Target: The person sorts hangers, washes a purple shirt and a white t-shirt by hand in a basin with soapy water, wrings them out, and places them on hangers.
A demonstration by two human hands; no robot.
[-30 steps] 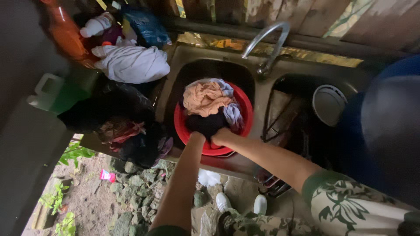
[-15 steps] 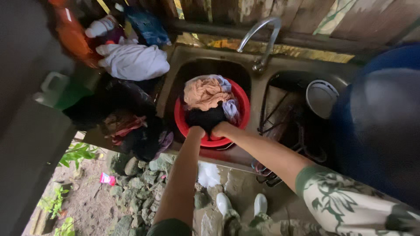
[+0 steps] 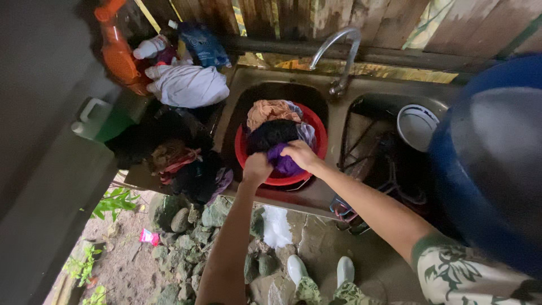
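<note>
A red basin full of clothes sits in the left bowl of a metal sink. Inside lie an orange cloth, a black cloth and a pale lilac cloth. Over the basin's near edge my left hand and my right hand both grip a purple garment between them. Both fists are closed on it, close together.
A curved tap rises behind the sink. A white bowl lies in the right sink bowl. Left of the sink are a white cloth bundle, dark clothes, an orange bottle and a green jug. Stones lie below.
My hands have lifted from inside the basin to its near edge, now holding a purple garment instead of pressing the black cloth. The camera shifted slightly.
</note>
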